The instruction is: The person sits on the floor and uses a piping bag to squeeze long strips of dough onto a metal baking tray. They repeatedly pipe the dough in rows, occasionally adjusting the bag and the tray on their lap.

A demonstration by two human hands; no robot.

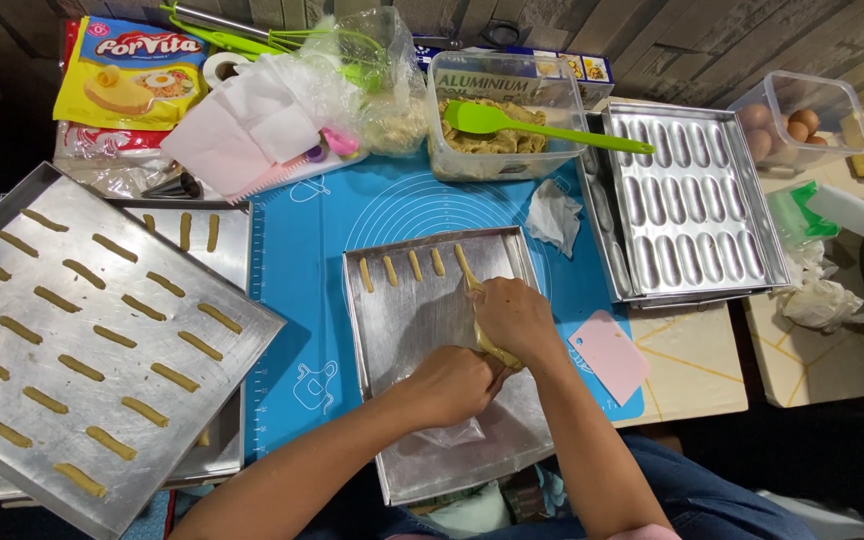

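- Before you, a blue silicone baking mat [292,300] covers the middle of the work surface; pale tiled floor mats [697,365] show at its right edge.
- A metal baking tray [422,330] lies on the blue mat, directly under your hands.
- To your left, a large metal tray [82,350] rests on top of another tray [227,235].
- To the right, a ridged metal mould tray [687,200] sits partly on the blue mat.
- A pink plastic scraper [610,355] lies at the mat's right edge.
- A crumpled tissue [555,215] lies on the mat, near a clear tub [502,115] at its far edge.
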